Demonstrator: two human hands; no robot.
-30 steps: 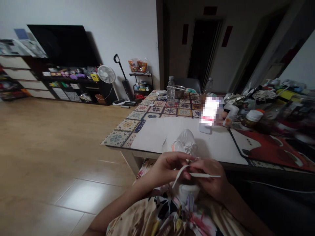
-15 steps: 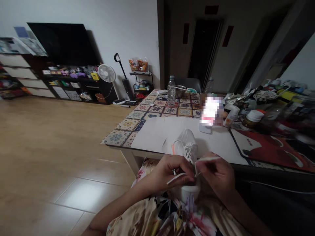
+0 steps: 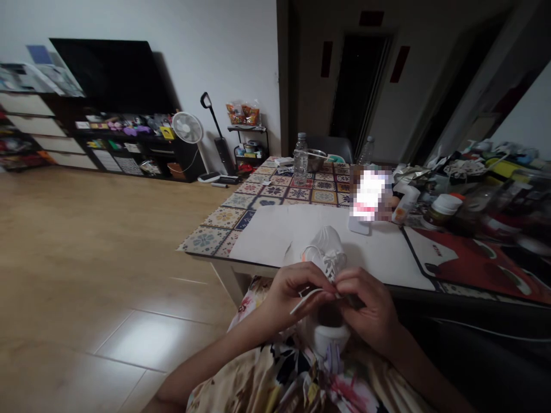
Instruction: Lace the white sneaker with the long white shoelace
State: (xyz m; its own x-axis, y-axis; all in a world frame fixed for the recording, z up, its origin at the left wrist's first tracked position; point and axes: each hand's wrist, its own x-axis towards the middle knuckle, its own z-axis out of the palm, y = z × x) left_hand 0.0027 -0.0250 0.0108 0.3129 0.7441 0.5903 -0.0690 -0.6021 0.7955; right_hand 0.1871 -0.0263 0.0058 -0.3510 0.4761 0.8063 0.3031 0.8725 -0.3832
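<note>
One white lace [image 3: 301, 302] sits pinched in our left hand [image 3: 290, 293], our right hand [image 3: 371, 307] fingertip-close, its hold hidden from us; the white shoe [image 3: 328, 248] lies directly beneath this grip, long axis running away, toe beyond, heel nearer us, neither hand closer.

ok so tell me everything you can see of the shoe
The shoe is white, its material unclear, with an orange mark on its left side and crossed white laces. Its toe points away, over the white sheet; the pale heel is near the wearer's floral clothing. The left hand pinches a lace, one end sticking out; the right hand meets it there, its grip hidden. The hands cover the shoe's middle.
</note>
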